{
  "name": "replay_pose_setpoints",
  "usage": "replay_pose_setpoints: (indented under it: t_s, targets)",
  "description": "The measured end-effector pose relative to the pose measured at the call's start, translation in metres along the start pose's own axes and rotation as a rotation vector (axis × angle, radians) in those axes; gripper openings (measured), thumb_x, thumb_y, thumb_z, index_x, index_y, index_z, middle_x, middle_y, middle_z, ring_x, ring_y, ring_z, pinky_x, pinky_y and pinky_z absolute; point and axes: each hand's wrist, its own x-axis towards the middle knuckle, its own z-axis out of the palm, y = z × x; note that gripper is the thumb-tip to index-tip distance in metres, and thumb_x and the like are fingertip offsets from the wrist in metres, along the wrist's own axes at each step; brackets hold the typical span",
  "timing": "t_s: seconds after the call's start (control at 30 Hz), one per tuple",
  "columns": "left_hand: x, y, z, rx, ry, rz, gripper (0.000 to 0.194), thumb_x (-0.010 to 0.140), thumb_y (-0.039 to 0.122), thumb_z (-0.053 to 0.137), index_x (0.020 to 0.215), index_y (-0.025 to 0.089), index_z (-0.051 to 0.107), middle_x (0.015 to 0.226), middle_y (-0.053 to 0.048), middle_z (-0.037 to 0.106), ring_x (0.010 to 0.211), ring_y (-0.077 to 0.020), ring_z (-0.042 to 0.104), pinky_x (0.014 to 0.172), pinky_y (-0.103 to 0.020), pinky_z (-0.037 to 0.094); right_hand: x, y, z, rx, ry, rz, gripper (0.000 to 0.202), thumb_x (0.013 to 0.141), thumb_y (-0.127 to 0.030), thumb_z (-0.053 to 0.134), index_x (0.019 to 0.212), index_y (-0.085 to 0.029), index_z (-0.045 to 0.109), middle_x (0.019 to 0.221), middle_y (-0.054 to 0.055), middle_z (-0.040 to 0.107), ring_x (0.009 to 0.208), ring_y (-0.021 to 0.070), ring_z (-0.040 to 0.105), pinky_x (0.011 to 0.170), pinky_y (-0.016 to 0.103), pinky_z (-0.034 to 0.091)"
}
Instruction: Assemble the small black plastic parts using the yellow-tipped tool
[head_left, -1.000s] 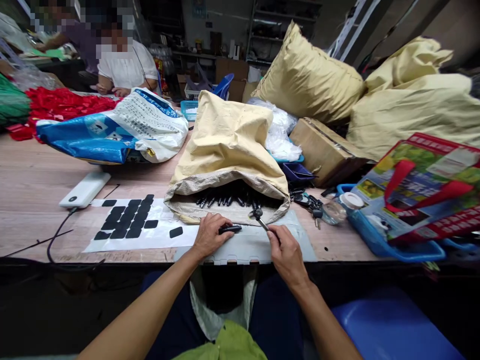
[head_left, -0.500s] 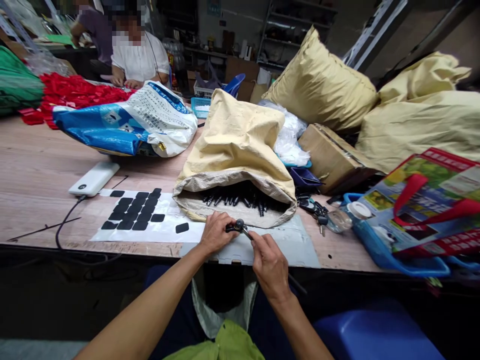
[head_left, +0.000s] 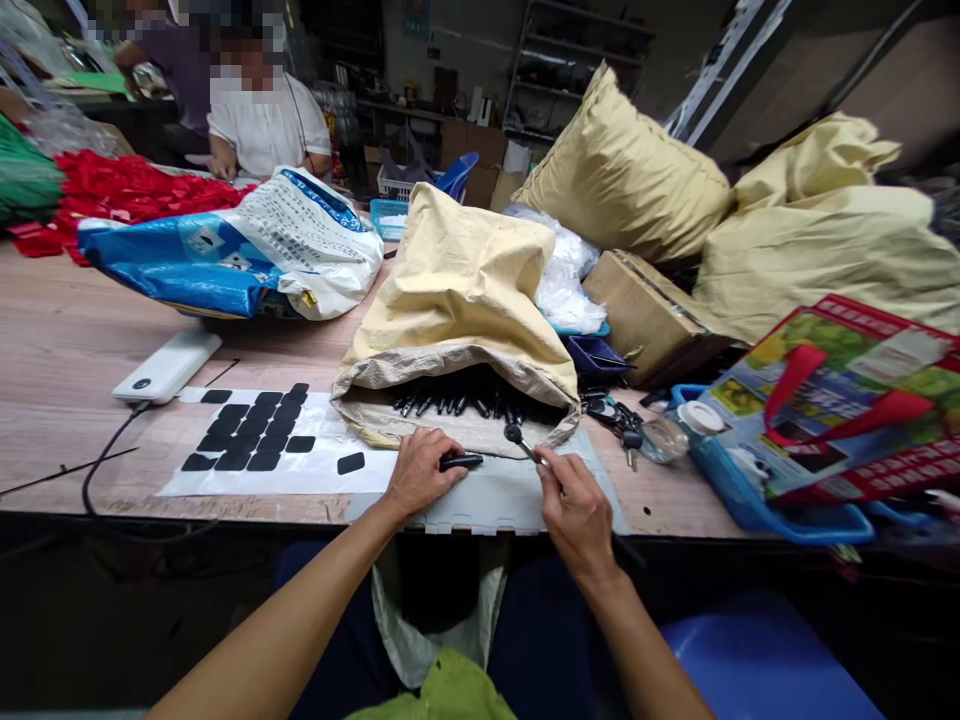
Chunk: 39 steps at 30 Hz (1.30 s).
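Note:
My left hand [head_left: 420,472] rests on the grey board [head_left: 499,505] at the table's front edge, its fingers closed on a short black pen-like piece [head_left: 465,461] that points right. In my right hand [head_left: 576,512] is a small tool with a thin metal shaft and a round black head [head_left: 514,434]. The tool's head is up and to the right of the black piece, apart from it. Just beyond both hands lies a beige cloth sack [head_left: 457,275], its mouth towards me. Several similar black pieces [head_left: 450,395] show inside the mouth.
Left are a white sheet with black stickers [head_left: 251,430], a corded white power bank [head_left: 169,367] and a blue-white bag [head_left: 240,250]. Right are keys [head_left: 631,440], a blue basket [head_left: 817,520] with a shopping bag [head_left: 855,400], and a carton [head_left: 652,315]. A person [head_left: 262,125] sits across.
My right hand has moved right, taking the tool's round head off the black piece. My left hand still holds the piece. The whole view has shifted slightly.

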Motion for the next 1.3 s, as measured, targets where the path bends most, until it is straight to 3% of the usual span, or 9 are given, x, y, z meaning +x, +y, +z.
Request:
replay_pose_setpoints:
  t_s: [0.23, 0.53, 0.67, 0.8, 0.9, 1.0, 1.07, 1.17, 1.3]
  targets:
    - [0.0, -0.006, 0.003, 0.051, -0.018, 0.033, 0.02, 0.084, 0.037, 0.074, 0.102, 0.028, 0.073, 0.097, -0.001, 0.068, 0.1, -0.0246, 0.053, 0.087, -0.039, 0.035, 0.025, 0.093, 0.007, 0.007, -0.162, -0.221, 0.025, 0.099, -0.025, 0.053, 0.114, -0.024, 0.072, 0.094, 0.006, 0.067, 0.093, 0.0222, 0.06, 0.085, 0.035, 0.049]
    - [-0.004, -0.002, -0.003, 0.036, -0.01, 0.073, 0.022, 0.089, 0.042, 0.068, 0.104, 0.027, 0.073, 0.101, -0.004, 0.07, 0.101, -0.0263, 0.055, 0.093, -0.043, 0.038, 0.024, 0.093, 0.009, -0.002, -0.202, -0.106, 0.019, 0.088, -0.025, 0.061, 0.103, -0.024, 0.072, 0.092, 0.003, 0.064, 0.09, 0.0218, 0.055, 0.086, 0.035, 0.044]
    - [-0.043, 0.023, -0.011, -0.062, 0.005, 0.212, 0.021, 0.095, 0.038, 0.059, 0.108, 0.026, 0.069, 0.107, -0.008, 0.07, 0.101, -0.0261, 0.058, 0.092, -0.042, 0.043, 0.024, 0.092, 0.008, -0.022, -0.208, -0.098, 0.019, 0.087, -0.026, 0.062, 0.102, -0.024, 0.072, 0.093, 0.003, 0.063, 0.091, 0.022, 0.054, 0.086, 0.035, 0.043]
    - [-0.104, 0.034, 0.006, -0.092, -0.3, 0.384, 0.021, 0.097, 0.03, 0.055, 0.116, 0.029, 0.065, 0.101, -0.006, 0.07, 0.09, -0.0224, 0.062, 0.082, -0.038, 0.047, 0.024, 0.092, 0.008, -0.014, -0.215, -0.106, 0.02, 0.086, -0.026, 0.062, 0.103, -0.024, 0.072, 0.093, 0.004, 0.063, 0.092, 0.0225, 0.054, 0.086, 0.035, 0.042]
    - [-0.136, 0.021, 0.035, -0.009, -0.378, 0.242, 0.02, 0.095, 0.025, 0.054, 0.111, 0.03, 0.065, 0.097, -0.004, 0.069, 0.088, -0.0223, 0.064, 0.078, -0.036, 0.049, 0.025, 0.092, 0.007, -0.014, -0.219, -0.117, 0.021, 0.084, -0.025, 0.064, 0.104, -0.023, 0.071, 0.094, 0.004, 0.062, 0.092, 0.0232, 0.053, 0.087, 0.035, 0.043]
    - [-0.147, 0.011, 0.052, 0.052, -0.386, 0.044, 0.032, 0.088, 0.019, 0.059, 0.117, 0.032, 0.063, 0.111, -0.003, 0.068, 0.097, -0.0232, 0.067, 0.085, -0.036, 0.051, 0.025, 0.092, 0.007, -0.023, -0.222, -0.123, 0.021, 0.084, -0.026, 0.064, 0.103, -0.023, 0.071, 0.094, 0.004, 0.062, 0.092, 0.0232, 0.053, 0.086, 0.035, 0.043]
    - [-0.144, 0.016, 0.048, 0.028, -0.4, 0.034, 0.036, 0.085, 0.019, 0.063, 0.118, 0.033, 0.062, 0.116, -0.003, 0.067, 0.099, -0.023, 0.068, 0.085, -0.035, 0.052, 0.025, 0.092, 0.007, -0.03, -0.221, -0.123, 0.021, 0.084, -0.027, 0.063, 0.103, -0.023, 0.071, 0.094, 0.004, 0.061, 0.092, 0.0233, 0.054, 0.086, 0.035, 0.043]
    - [-0.121, 0.034, 0.023, -0.074, -0.333, 0.159, 0.022, 0.092, 0.026, 0.059, 0.114, 0.031, 0.065, 0.108, -0.004, 0.067, 0.095, -0.0207, 0.067, 0.082, -0.032, 0.053, 0.024, 0.092, 0.007, -0.035, -0.218, -0.125, 0.021, 0.085, -0.027, 0.063, 0.104, -0.023, 0.07, 0.094, 0.005, 0.061, 0.093, 0.0235, 0.054, 0.086, 0.036, 0.044]
    - [-0.05, 0.036, -0.016, -0.001, 0.034, 0.117, 0.02, 0.099, 0.033, 0.05, 0.109, 0.025, 0.066, 0.099, -0.006, 0.067, 0.091, -0.0203, 0.066, 0.081, -0.032, 0.052, 0.024, 0.092, 0.008, -0.029, -0.218, -0.129, 0.021, 0.085, -0.028, 0.063, 0.104, -0.023, 0.07, 0.095, 0.005, 0.062, 0.094, 0.0238, 0.055, 0.087, 0.036, 0.044]
